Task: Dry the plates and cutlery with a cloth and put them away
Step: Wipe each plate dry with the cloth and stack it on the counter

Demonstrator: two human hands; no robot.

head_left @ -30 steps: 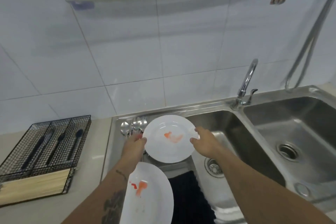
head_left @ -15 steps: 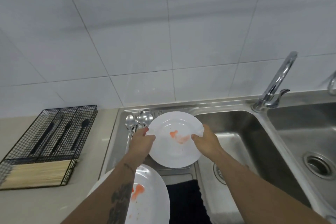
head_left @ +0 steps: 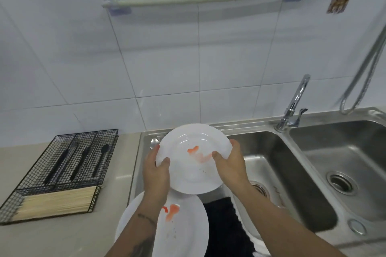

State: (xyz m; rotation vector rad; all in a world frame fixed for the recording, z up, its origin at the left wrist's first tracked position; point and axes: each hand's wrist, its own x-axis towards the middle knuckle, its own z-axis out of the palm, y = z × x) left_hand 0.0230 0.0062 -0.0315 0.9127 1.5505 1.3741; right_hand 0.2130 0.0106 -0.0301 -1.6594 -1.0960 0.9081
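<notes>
Lifting red-smeared round white plate [head_left: 193, 157] higher above steel sink [head_left: 277, 175]; left hand [head_left: 155, 170], right hand [head_left: 228, 164] clamped on opposite rims; drying not begun.

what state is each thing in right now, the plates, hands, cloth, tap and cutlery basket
upper white round plate: held tilted over the sink, orange smear
left hand: gripping its left rim
right hand: gripping its right rim
lower white plate: lying flat, orange smear
dark cloth: lying by the lower plate, unused
chrome tap: no water running
black wire basket: holds black-handled cutlery and pale sticks
</notes>
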